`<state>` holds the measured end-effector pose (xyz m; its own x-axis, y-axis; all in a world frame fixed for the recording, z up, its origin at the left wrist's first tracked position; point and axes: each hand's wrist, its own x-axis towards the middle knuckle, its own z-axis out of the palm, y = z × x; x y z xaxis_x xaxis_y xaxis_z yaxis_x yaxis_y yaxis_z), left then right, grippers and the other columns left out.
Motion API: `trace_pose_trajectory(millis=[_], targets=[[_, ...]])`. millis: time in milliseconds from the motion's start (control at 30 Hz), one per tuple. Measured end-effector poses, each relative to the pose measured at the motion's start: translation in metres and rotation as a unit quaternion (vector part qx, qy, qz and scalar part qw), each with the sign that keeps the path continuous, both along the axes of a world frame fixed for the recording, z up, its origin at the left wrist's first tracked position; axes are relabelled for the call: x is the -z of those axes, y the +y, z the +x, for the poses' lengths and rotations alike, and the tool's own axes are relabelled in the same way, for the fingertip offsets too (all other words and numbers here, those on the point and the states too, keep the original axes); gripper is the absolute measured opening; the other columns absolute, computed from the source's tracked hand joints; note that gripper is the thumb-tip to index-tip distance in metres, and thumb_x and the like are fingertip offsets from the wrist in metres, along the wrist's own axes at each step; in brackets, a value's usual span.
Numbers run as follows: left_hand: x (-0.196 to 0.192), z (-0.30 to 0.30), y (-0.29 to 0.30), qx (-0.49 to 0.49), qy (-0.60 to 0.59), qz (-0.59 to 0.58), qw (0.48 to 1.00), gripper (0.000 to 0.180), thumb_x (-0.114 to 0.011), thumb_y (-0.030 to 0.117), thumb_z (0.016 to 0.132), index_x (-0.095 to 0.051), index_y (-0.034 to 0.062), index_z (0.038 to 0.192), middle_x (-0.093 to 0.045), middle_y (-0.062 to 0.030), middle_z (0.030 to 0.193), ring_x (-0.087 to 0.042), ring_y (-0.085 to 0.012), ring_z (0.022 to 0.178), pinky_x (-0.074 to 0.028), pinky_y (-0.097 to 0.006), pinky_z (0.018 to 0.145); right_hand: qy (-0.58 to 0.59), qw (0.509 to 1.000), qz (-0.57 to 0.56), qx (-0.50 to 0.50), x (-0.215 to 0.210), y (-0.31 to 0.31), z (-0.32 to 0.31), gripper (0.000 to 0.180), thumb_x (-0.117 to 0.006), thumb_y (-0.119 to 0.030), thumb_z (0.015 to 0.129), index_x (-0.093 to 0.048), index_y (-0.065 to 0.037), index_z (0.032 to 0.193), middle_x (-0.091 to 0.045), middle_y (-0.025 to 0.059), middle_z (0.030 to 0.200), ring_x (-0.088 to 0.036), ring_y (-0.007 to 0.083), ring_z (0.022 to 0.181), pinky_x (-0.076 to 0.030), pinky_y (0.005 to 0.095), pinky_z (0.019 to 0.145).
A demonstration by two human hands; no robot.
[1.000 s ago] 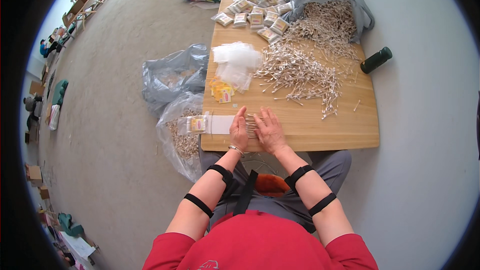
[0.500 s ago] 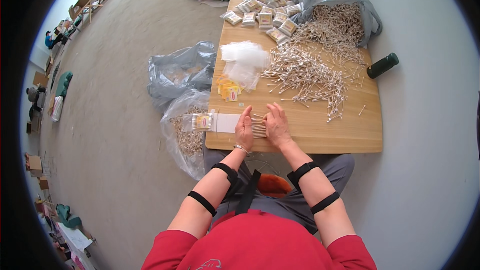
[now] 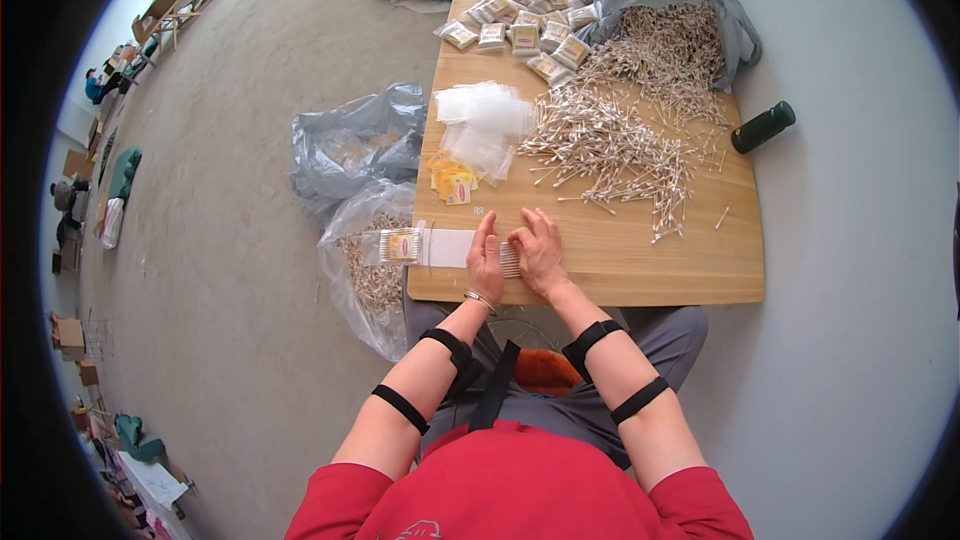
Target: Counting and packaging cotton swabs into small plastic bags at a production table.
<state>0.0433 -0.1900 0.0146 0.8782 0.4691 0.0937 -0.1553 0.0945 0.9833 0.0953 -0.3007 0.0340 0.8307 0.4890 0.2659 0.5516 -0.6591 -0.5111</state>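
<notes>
A row of cotton swabs [image 3: 510,261] lies side by side on the table between my hands. My left hand [image 3: 485,262] stands on its edge at the row's left side, fingers stretched out. From the right, my right hand [image 3: 540,252] bends over the row, thumb and fingers closed on swabs; its fingertips are partly hidden. A white strip [image 3: 452,248] runs left from my left hand. At its far end sits a clear packet of swabs [image 3: 400,246] with a yellow label, at the table's left edge.
Loose swabs [image 3: 620,155] spread from a grey bag [image 3: 740,30]. Filled packets [image 3: 525,38] lie at the back, with clear sleeves [image 3: 485,120] and yellow cards [image 3: 455,185] nearer. A green bottle [image 3: 763,128] lies at the right edge. Bags [image 3: 350,155] stand left of the table [image 3: 640,275].
My right hand has shifted a little left, closer to my left hand, and the visible swab row between them is narrower. The whole view has shifted slightly.
</notes>
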Motion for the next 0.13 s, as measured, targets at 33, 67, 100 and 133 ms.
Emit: trace_pose_trajectory(millis=[33, 67, 100, 133], targets=[[0.0012, 0.0011, 0.001, 0.018, -0.006, -0.023, 1.0, 0.052, -0.04, 0.03, 0.1, -0.035, -0.0051, 0.137, -0.039, -0.0173, 0.14, -0.036, -0.0233, 0.131, -0.028, -0.032, 0.109, 0.0, 0.999, 0.024, -0.021, 0.0035, -0.0008, -0.0014, 0.014, -0.06, -0.015, 0.083, -0.062, -0.01, 0.095, -0.046, 0.0146, 0.13, -0.034, 0.0324, 0.127, -0.03, 0.043, 0.106], [0.0023, 0.0016, 0.001, 0.018, -0.007, -0.023, 1.0, 0.052, -0.04, 0.03, 0.1, -0.035, -0.0051, 0.137, -0.039, -0.0173, 0.14, -0.036, -0.0233, 0.131, -0.028, -0.032, 0.109, -0.001, 0.999, 0.024, -0.021, 0.0068, -0.0018, -0.003, 0.014, -0.06, -0.015, 0.083, -0.062, -0.01, 0.095, -0.046, 0.0146, 0.13, -0.034, 0.0324, 0.127, -0.03, 0.043, 0.106], [0.0033, 0.0021, 0.001, 0.021, -0.009, -0.049, 0.999, 0.054, -0.041, 0.032, 0.099, -0.034, -0.0048, 0.137, -0.039, -0.0173, 0.14, -0.036, -0.0237, 0.131, -0.028, -0.033, 0.109, 0.079, 0.983, 0.166, 0.016, 0.0101, -0.0027, -0.0045, 0.018, -0.059, -0.015, 0.084, -0.06, -0.01, 0.102, -0.046, 0.0144, 0.131, -0.033, 0.0324, 0.13, -0.027, 0.0425, 0.108], [0.004, 0.0018, 0.0003, 0.024, -0.01, -0.075, 0.997, 0.055, -0.043, 0.034, 0.098, -0.034, -0.0045, 0.137, -0.039, -0.0173, 0.14, -0.036, -0.0241, 0.131, -0.029, -0.033, 0.109, 0.158, 0.938, 0.303, 0.052, 0.0123, -0.0035, -0.0068, 0.022, -0.058, -0.015, 0.086, -0.058, -0.011, 0.108, -0.045, 0.0143, 0.133, -0.031, 0.0325, 0.132, -0.025, 0.042, 0.109]])
